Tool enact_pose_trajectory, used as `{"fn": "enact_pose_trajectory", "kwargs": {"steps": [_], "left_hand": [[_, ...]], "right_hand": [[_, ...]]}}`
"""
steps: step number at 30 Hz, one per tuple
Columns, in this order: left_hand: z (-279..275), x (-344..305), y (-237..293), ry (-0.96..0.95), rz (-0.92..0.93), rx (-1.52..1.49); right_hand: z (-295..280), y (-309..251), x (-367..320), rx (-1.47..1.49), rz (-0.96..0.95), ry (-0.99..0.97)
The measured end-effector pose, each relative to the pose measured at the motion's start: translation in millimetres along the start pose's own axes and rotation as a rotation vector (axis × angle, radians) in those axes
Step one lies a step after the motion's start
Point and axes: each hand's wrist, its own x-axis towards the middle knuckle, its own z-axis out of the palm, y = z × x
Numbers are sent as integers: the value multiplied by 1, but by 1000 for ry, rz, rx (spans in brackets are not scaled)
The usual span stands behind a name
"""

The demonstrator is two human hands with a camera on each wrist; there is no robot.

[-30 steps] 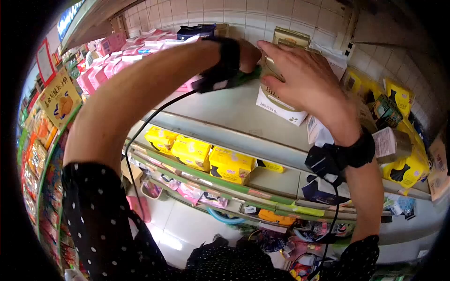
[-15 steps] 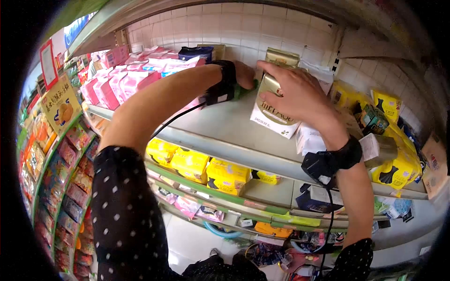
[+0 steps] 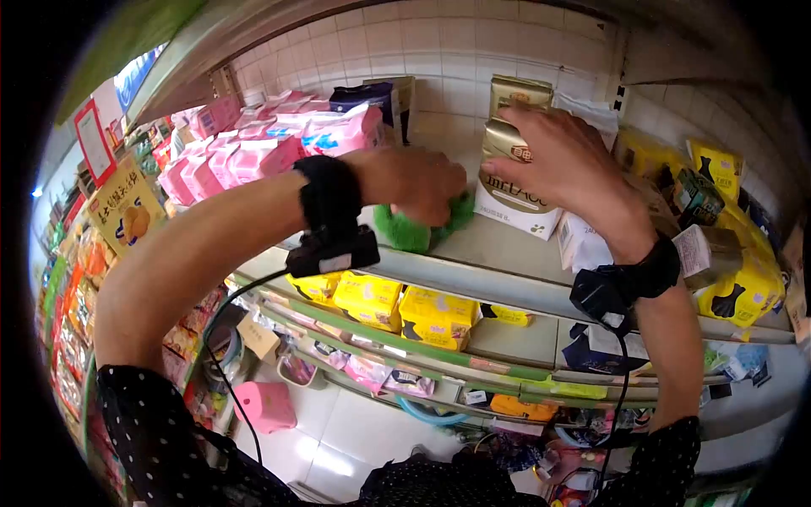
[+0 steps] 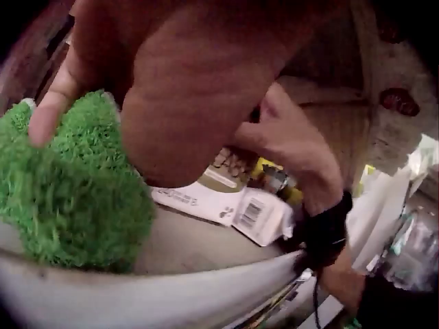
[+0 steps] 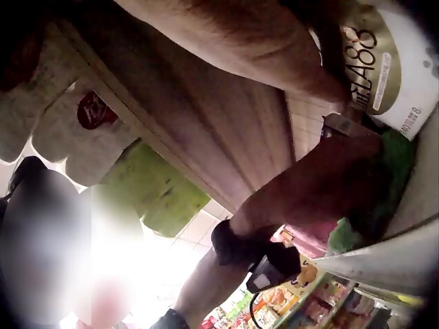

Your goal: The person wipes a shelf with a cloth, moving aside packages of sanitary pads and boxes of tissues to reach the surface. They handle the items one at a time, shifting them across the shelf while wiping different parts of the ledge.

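Left hand (image 3: 414, 182) grips green cloth (image 3: 407, 232)
Shelf (image 3: 498, 253) under its fingers; right hand (image 3: 566, 156), fingers wide, at package (image 3: 517, 201); tiled wall (image 3: 448, 93) beyond.

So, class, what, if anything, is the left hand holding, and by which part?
The left hand holds a fluffy green cloth by its bunched middle, green showing either side.

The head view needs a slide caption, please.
Left hand grips a fuzzy green cloth on a shelf; right hand holds a gold and white package.

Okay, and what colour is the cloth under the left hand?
The cloth is bright green with a shaggy texture; it shows best in the left wrist view.
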Motion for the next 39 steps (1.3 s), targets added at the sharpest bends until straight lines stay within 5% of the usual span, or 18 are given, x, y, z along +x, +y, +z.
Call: {"fn": "enact_pose_trajectory", "kwargs": {"steps": [3, 5, 14, 20, 32, 35, 39], "left_hand": [[-10, 31, -6, 21, -128, -67], [-12, 63, -31, 78, -6, -5], [-3, 174, -96, 179, -162, 20], [-6, 143, -73, 115, -122, 67], [3, -49, -4, -3, 257, -92], [3, -40, -5, 69, 270, -24], [-8, -4, 2, -7, 4, 118]], "right_hand": [[1, 2, -1, 35, 29, -46], [-6, -2, -1, 58, 64, -111], [-4, -3, -2, -25, 54, -80], [2, 4, -4, 16, -11, 37], [4, 8, -1, -12, 16, -45], [3, 5, -1, -50, -1, -33], [13, 6, -9, -67, -129, 170]]}}
